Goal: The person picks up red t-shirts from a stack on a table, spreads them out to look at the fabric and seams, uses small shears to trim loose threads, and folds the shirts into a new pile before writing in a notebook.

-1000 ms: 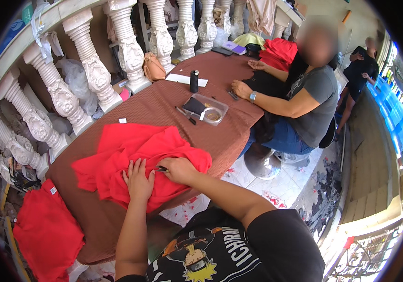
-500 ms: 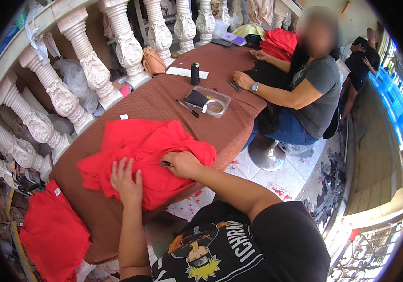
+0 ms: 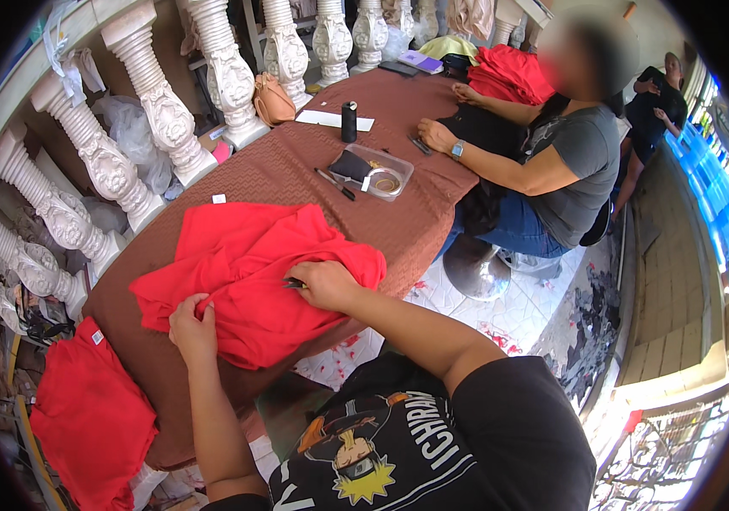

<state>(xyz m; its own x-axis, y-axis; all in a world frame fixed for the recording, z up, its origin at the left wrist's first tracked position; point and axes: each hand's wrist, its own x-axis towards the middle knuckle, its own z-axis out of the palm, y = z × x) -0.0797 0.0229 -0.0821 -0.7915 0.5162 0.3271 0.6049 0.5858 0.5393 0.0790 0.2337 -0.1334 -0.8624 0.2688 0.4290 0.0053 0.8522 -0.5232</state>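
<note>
A bunched red garment (image 3: 249, 247) lies spread in folds on the brown tablecloth before me. My left hand (image 3: 194, 330) is at its near left edge, with thumb and fingers closed on the cloth. Resting on the right part of the garment, my right hand (image 3: 326, 286) is closed round small dark thread snips (image 3: 294, 284). Only their pointed end shows, directed left over the red cloth; the rest is hidden in my palm.
A second red garment (image 3: 96, 400) hangs over the table's left end. Farther back are a clear plastic tray (image 3: 392, 180), a black pen (image 3: 336, 184), a black bottle (image 3: 348, 122) and a tan pouch (image 3: 273, 100). A co-worker (image 3: 551, 162) sits at the right with black cloth.
My left hand has moved left and down from lying spread on the garment to gripping its edge. My right hand has shifted slightly, still holding the snips.
</note>
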